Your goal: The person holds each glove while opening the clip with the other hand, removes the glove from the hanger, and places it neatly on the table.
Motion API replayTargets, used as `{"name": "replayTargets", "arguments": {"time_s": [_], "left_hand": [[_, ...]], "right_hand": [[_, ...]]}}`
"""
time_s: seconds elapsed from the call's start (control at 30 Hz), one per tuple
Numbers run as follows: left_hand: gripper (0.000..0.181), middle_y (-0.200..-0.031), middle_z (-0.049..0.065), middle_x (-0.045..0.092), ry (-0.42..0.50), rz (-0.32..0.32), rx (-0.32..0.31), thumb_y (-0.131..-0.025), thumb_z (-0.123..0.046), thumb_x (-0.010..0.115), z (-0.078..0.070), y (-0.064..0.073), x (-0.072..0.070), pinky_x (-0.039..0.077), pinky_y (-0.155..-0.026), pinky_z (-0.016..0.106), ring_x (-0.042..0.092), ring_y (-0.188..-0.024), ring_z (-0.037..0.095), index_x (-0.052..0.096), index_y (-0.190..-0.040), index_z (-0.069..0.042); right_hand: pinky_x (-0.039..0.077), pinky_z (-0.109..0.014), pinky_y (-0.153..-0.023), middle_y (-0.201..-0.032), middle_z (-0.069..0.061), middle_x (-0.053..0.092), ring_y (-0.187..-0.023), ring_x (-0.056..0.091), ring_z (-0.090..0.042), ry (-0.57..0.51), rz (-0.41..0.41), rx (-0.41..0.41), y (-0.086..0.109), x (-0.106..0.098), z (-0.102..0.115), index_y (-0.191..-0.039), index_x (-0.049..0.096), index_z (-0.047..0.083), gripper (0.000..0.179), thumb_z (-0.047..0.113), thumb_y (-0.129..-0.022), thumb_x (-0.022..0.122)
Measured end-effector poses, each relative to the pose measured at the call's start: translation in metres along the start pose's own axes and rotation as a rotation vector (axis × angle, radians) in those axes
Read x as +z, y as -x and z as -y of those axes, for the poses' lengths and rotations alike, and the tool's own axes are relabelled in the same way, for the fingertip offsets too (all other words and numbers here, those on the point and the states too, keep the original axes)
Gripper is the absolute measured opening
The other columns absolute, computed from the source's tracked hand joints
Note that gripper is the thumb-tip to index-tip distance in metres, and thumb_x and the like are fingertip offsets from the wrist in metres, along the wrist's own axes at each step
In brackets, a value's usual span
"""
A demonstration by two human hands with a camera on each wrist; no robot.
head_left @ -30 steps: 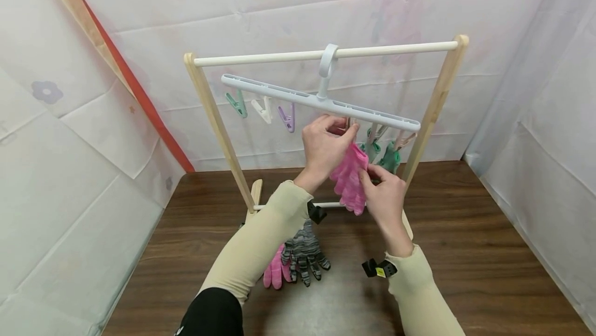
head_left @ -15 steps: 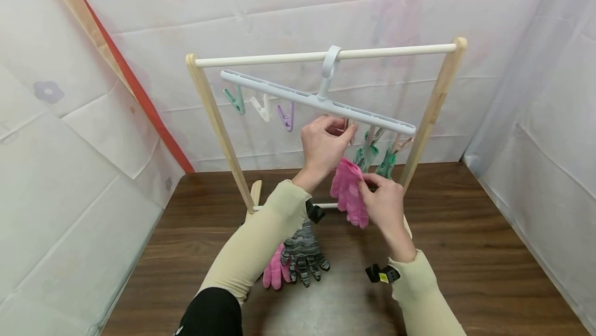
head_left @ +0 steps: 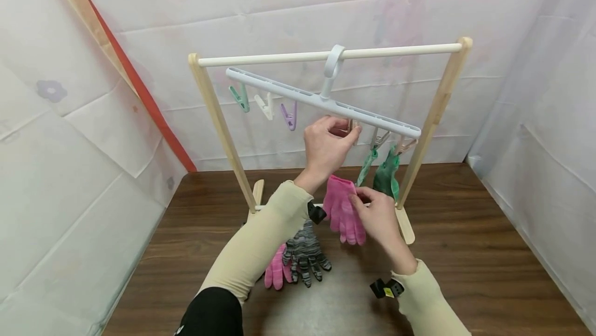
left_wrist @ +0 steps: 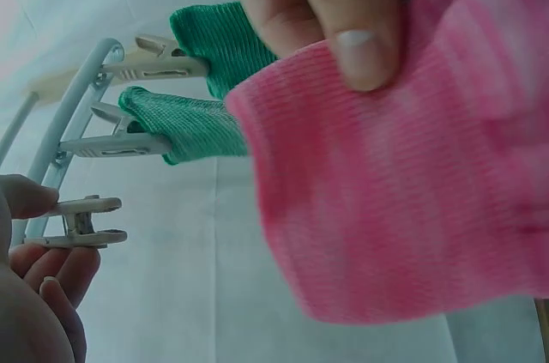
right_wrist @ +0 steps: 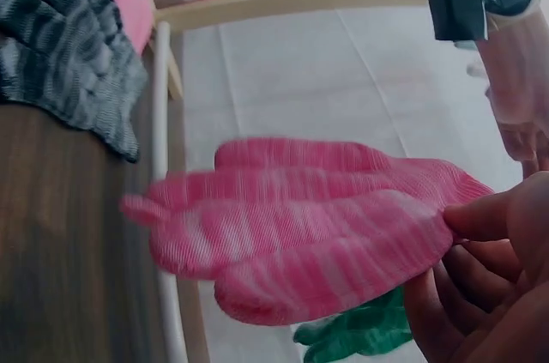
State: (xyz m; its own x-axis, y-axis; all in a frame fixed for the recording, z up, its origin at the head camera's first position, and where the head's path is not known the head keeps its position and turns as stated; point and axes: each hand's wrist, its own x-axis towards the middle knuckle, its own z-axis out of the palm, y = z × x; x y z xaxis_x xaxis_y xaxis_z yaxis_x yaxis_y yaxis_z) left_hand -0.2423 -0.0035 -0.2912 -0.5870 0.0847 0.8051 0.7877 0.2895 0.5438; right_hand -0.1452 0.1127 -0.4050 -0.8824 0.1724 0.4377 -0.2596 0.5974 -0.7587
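Observation:
My left hand (head_left: 328,142) pinches a clothespin (left_wrist: 81,221) hanging under the light-blue clip hanger (head_left: 298,95); in the left wrist view its jaws stand apart with nothing between them. Lower and to the right, my right hand (head_left: 378,214) pinches a pink knit glove (head_left: 343,212) near its cuff edge, the fingers of the glove pointing down. The glove is below the clothespin and apart from it. Two green gloves (head_left: 387,173) hang from clothespins on the hanger's right end. Green, white and purple clothespins (head_left: 288,116) hang bare on the left half.
The hanger hooks over the white rod of a wooden rack (head_left: 214,123) and slants down to the right. On the brown table (head_left: 470,253) lie a grey-black striped glove (head_left: 304,253) and another pink glove (head_left: 276,268), partly behind my left sleeve. White sheets (head_left: 535,118) surround the table.
My right hand has drawn the pink glove down and slightly left, away from the clothespin. My left hand has kept its grip on the clothespin. The green gloves have swung and turned.

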Motion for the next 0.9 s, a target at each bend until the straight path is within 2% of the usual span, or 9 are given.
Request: {"name": "replayTargets", "arguments": {"time_s": [0.27, 0.5, 0.6, 0.7, 0.9], "left_hand": [[0.019, -0.082, 0.005, 0.074, -0.011, 0.003, 0.011, -0.079, -0.020, 0.085, -0.001, 0.001, -0.002, 0.052, -0.063, 0.016, 0.070, -0.067, 0.009, 0.077, -0.087, -0.004], [0.021, -0.082, 0.004, 0.074, -0.008, 0.014, 0.036, -0.078, -0.021, 0.085, -0.003, 0.002, -0.002, 0.052, -0.063, 0.016, 0.069, -0.067, 0.008, 0.077, -0.087, -0.004], [0.020, -0.081, 0.004, 0.074, -0.010, 0.018, 0.036, -0.078, -0.021, 0.085, -0.003, 0.001, -0.002, 0.052, -0.063, 0.017, 0.069, -0.067, 0.008, 0.077, -0.087, -0.004], [0.020, -0.082, 0.004, 0.073, -0.012, 0.028, 0.033, -0.079, -0.022, 0.084, -0.003, 0.001, -0.002, 0.052, -0.063, 0.017, 0.069, -0.067, 0.007, 0.077, -0.087, -0.005], [0.020, -0.082, 0.004, 0.073, 0.009, 0.049, 0.019, -0.080, -0.021, 0.084, -0.003, 0.005, -0.002, 0.055, -0.063, 0.023, 0.069, -0.068, 0.007, 0.076, -0.087, -0.004]], "right_hand": [[0.051, -0.030, -0.062, -0.084, -0.002, 0.072, -0.071, 0.063, -0.013, -0.052, 0.154, 0.052, 0.012, 0.000, -0.018, -0.103, 0.075, 0.005, 0.014, 0.014, -0.096, 0.067], [0.050, -0.029, -0.066, -0.087, -0.004, 0.071, -0.075, 0.061, -0.014, -0.141, 0.298, 0.159, 0.022, 0.004, -0.037, -0.105, 0.074, 0.002, 0.016, 0.012, -0.096, 0.065], [0.046, -0.027, -0.060, -0.080, -0.003, 0.066, -0.068, 0.056, -0.013, -0.128, 0.323, 0.179, 0.023, 0.008, -0.044, -0.099, 0.073, 0.002, 0.012, 0.011, -0.095, 0.067], [0.043, -0.026, -0.056, -0.075, 0.000, 0.063, -0.063, 0.052, -0.011, -0.081, 0.341, 0.160, 0.025, 0.013, -0.052, -0.094, 0.073, 0.005, 0.008, 0.011, -0.094, 0.068], [0.044, -0.027, -0.058, -0.079, 0.000, 0.067, -0.064, 0.053, -0.010, -0.016, 0.339, 0.148, 0.030, 0.027, -0.065, -0.096, 0.075, 0.005, 0.008, 0.011, -0.092, 0.071]]}}
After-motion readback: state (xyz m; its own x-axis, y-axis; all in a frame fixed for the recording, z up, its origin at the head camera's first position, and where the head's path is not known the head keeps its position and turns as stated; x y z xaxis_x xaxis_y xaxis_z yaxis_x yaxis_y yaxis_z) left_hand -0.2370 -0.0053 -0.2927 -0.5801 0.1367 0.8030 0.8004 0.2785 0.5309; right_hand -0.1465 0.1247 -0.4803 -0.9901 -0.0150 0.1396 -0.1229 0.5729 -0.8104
